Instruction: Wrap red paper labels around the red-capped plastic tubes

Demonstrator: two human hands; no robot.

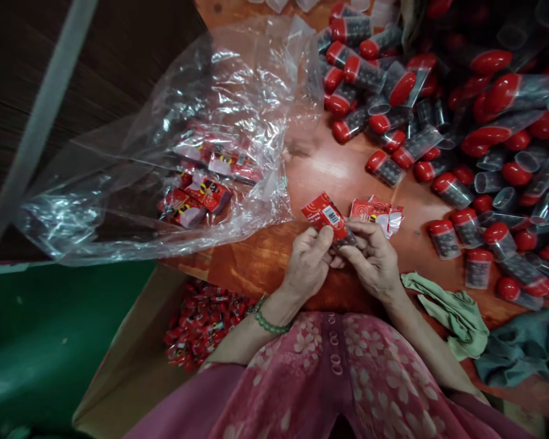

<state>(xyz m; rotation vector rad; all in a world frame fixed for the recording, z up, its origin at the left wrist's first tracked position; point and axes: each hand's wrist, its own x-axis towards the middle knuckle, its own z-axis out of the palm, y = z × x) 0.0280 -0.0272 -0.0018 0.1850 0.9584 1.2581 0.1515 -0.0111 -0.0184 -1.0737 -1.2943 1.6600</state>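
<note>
In the head view, my left hand (307, 263) grips a small red packet (324, 212) with a white barcode label, its thumb on the packet's face. My right hand (374, 256) pinches the lower right end of the same packet. Both hands are close together above the table's front edge. Just behind my right hand, more red packets (380, 213) lie on the table. A clear plastic bag (251, 79) at the left has several red packets (205, 190) inside.
Many clear containers with red caps (452, 190) cover the right side of the wooden table (320, 152). A green cloth (457, 314) and a blue-green cloth (526, 347) lie at the front right. Below left, a cardboard box (128, 360) holds many red packets (205, 317).
</note>
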